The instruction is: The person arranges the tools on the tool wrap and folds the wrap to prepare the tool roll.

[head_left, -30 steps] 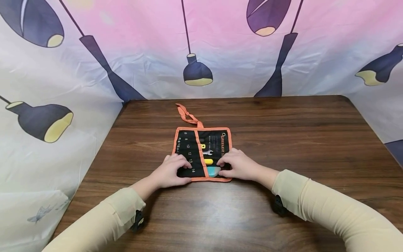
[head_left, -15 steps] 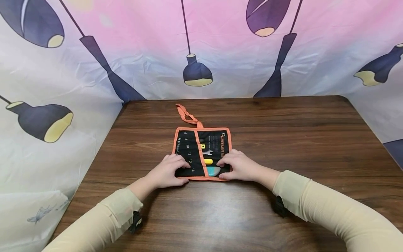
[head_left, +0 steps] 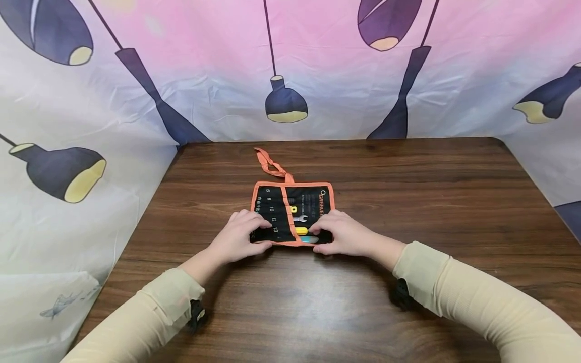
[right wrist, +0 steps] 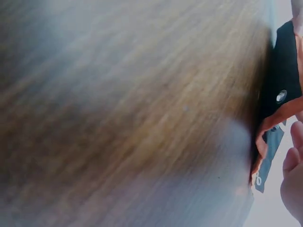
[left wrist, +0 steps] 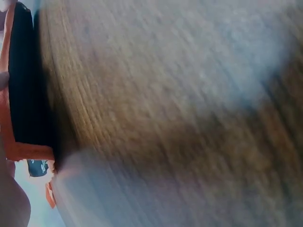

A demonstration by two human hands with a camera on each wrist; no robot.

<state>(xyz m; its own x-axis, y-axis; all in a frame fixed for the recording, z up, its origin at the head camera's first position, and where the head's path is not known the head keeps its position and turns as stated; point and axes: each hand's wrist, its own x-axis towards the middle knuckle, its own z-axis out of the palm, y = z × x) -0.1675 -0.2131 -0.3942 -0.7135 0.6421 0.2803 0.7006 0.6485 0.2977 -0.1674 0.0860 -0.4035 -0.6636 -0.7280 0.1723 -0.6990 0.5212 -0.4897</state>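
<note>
A black fabric tool roll [head_left: 313,197] with orange trim lies spread on the wooden table. Its pockets hold a wrench [head_left: 300,218], a yellow handle [head_left: 301,231] and a teal-and-grey piece [head_left: 310,239] nearest the front. My left hand [head_left: 238,236] pinches the roll's near left corner between thumb and fingers; my right hand [head_left: 345,234] does the same at the near right corner. Both wrist views catch the front edge raised off the table, its black underside [left wrist: 28,90] showing. A metal eyelet [right wrist: 281,97] appears in the right wrist view.
An orange tie strap [head_left: 272,165] trails from the roll's far edge across the wooden table [head_left: 408,176]. Behind the table hangs a cloth backdrop [head_left: 218,101] printed with lamps. Each sleeve cuff has a black device [head_left: 197,313] strapped beneath it.
Both hands have taken the front corners of the tool roll and moved slightly away from me. The near edge has lifted, and less of the teal piece shows.
</note>
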